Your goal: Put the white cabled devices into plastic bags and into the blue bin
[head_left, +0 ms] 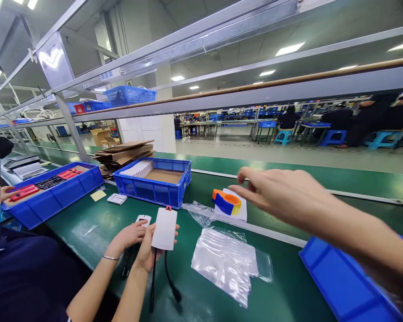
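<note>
My left hand point(145, 258) grips a flat white rectangular device point(165, 229), its thumb on the left edge and fingertips showing at the right. Two black cables point(169, 277) hang below the device, and a small red tab sticks up at its top. My right hand point(267, 190) is raised over the bench with thumb and fingers apart and nothing between them. Just left of it, an orange, blue and yellow ring like a tape roll point(227, 202) lies on white paper point(242, 213). A pile of clear plastic bags point(221, 264) lies between my hands, nearer me.
At left, a co-worker's hand point(129, 238) with a bracelet holds another white piece point(143, 218); another hand point(7, 194) touches red parts in a blue bin point(58, 197). A second blue bin point(154, 192), flattened cardboard point(122, 156) and a right-hand bin point(345, 281) stand around.
</note>
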The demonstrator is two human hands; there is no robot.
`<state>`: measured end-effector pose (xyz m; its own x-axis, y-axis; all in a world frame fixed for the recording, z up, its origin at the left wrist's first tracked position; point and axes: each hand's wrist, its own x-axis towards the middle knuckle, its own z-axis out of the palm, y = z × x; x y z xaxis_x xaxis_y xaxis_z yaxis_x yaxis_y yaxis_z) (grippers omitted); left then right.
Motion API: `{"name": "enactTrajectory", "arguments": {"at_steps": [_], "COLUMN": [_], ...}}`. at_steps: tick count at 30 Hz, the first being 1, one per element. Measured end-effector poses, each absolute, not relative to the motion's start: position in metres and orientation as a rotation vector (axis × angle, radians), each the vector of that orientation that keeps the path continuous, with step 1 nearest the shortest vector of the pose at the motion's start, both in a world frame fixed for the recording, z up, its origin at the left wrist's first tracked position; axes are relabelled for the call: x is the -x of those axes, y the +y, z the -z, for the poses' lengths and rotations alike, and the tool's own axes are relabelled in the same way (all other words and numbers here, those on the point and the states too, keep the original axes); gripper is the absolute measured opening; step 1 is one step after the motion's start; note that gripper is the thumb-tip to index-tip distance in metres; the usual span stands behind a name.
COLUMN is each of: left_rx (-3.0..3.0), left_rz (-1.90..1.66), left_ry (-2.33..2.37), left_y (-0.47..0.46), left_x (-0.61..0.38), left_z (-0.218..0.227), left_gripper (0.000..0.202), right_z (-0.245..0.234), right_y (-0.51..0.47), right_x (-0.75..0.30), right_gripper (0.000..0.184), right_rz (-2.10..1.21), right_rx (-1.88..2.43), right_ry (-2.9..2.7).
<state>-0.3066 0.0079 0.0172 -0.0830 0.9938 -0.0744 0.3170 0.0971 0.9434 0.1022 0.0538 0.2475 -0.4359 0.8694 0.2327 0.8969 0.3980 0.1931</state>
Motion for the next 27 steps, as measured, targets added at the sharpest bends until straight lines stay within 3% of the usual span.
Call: {"name": "enactTrajectory", "arguments": {"at_steps": [5, 8, 11, 14, 15, 17, 19, 23, 27], "left_rx": [-1.336, -1.311, -1.277, -1.267, -1.218, -1.297, -1.600, -2.000, -2.209], "left_rz": [-1.151, -1.249, -1.351, -1.435, -1.628, -1.740, -1.484, -0.940, -0.629], "left_ry": [1.435, 1.363, 1.253, 1.133, 1.066, 1.001, 1.081, 1.216, 1.249], "left_y": [0.006, 0.000, -0.002, 0.002, 0.004, 0.013, 0.025, 0.049, 0.070], "left_x": [0.315, 0.307, 0.249, 0.159, 0.132, 0.097, 0.084, 0.088, 0.078], "left_z": [-0.025, -0.032, -0.030, -0.029, -0.030, -0.034, -0.032, 0.003, 0.043], "left_gripper": [0.003, 0.017, 0.025, 0.059, 0.066, 0.058, 0.041, 0.028, 0.041], "right_z": [-0.197, -0.141, -0.093, -0.069, -0.066, -0.064, -0.067, -0.078, -0.078], "right_y": [0.012, -0.002, -0.004, 0.008, 0.014, 0.028, 0.041, 0.053, 0.058], "right_x": [-0.045, -0.038, -0.035, -0.040, -0.045, -0.059, -0.078, -0.121, -0.159], "right_gripper": [0.019, 0.034, 0.033, 0.026, 0.029, 0.040, 0.051, 0.066, 0.059], "right_rz": [0.148, -0.213, -0.662, -0.838, -0.901, -1.021, -1.089, -1.139, -1.215], "right_rx": [1.151, 1.138, 1.131, 1.073, 1.044, 1.011, 1.039, 1.091, 1.115], "right_ry": [-2.655, -2.667, -2.504, -2.368, -2.317, -2.184, -2.018, -1.739, -1.389]}}
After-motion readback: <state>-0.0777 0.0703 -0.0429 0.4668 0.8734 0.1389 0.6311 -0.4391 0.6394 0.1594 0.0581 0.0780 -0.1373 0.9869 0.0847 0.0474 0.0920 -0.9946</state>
